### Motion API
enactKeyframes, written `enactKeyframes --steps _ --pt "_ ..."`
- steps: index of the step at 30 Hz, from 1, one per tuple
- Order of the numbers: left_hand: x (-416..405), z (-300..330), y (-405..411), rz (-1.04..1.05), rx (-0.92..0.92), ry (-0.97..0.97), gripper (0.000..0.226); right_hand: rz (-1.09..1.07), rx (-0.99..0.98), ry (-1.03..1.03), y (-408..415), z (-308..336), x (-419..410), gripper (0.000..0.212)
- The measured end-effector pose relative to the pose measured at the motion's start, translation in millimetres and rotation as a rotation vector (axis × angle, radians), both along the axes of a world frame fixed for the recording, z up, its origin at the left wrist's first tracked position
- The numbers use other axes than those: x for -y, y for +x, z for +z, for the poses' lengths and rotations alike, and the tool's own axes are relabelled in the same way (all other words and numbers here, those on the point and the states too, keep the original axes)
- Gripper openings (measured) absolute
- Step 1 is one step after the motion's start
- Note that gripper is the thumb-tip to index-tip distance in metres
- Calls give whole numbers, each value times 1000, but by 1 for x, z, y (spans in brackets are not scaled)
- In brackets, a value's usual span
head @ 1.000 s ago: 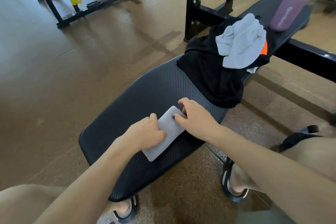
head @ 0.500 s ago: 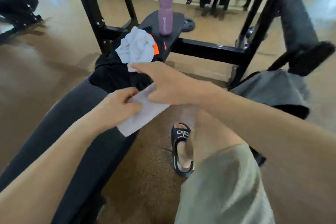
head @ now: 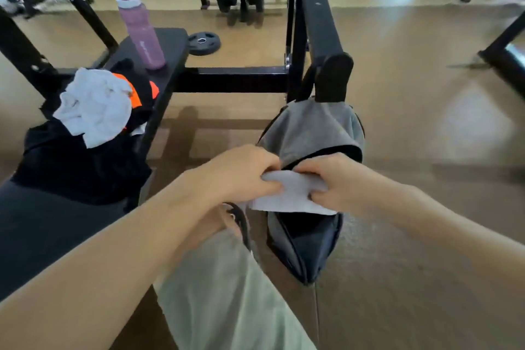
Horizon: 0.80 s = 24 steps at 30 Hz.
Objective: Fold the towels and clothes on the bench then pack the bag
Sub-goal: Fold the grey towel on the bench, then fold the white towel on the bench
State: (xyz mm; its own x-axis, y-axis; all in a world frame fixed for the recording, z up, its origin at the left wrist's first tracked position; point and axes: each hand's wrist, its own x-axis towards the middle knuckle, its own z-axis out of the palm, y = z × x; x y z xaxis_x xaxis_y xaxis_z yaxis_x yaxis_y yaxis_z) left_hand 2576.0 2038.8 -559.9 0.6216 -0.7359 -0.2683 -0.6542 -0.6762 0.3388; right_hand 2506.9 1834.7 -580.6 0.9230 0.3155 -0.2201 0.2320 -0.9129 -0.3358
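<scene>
Head view: your left hand [head: 244,176] and right hand [head: 335,185] both close their grip on the folded towel [head: 292,196], above the open bag [head: 306,239] at 6 o'clock.

Soft matt cloth towel [head: 292,193], grey fabric bag [head: 309,128], matt black padded bench [head: 42,230], glossy floor [head: 426,150].

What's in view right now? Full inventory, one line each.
folded towel: 1, light grey, held over the bag's opening
bag: 1, grey and black, open, on the floor
crumpled towel: 1, white, on the clothes pile
clothes: 1 pile, black with orange, on the bench
bench: 1, black, left
water bottle: 1, purple, upright at the bench's far end
weight plate: 1, black, on the floor
left hand: grip on folded towel
right hand: grip on folded towel
</scene>
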Motion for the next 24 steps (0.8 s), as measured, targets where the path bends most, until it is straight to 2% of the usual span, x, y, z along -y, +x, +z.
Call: enactKeyframes --steps 2,5,8,11,13,15,19,21,23,24 --pt "21 -25 -6 -63 31 60 16 -22 -79 -5 -5 -29 -1 35" --pt "46 -59 -9 -79 73 126 12 -72 -121 -84 3 -63 -1 5" --pt "55 -103 -9 133 16 64 33 -63 -24 -221 17 -102 4 14" --pt "57 -151 -15 468 -155 165 71 -114 88 -305 37 -151 7 33" --pt "58 -178 -26 517 -410 194 83 -172 165 -328 52 -179 6 35" --pt "61 -199 -37 424 -545 275 78 -214 196 -365 63 -210 5 36" --pt "66 -211 -50 261 -378 480 43 -203 34 -438 61 -271 1 43" --pt "62 -207 -48 243 -301 470 33 -217 -23 -457 59 -289 3 41" --pt "58 -199 -44 251 -282 416 30 -229 -14 -507 63 -288 4 33" --pt "57 -193 -42 262 -291 383 29 -242 -26 -535 65 -287 6 36"
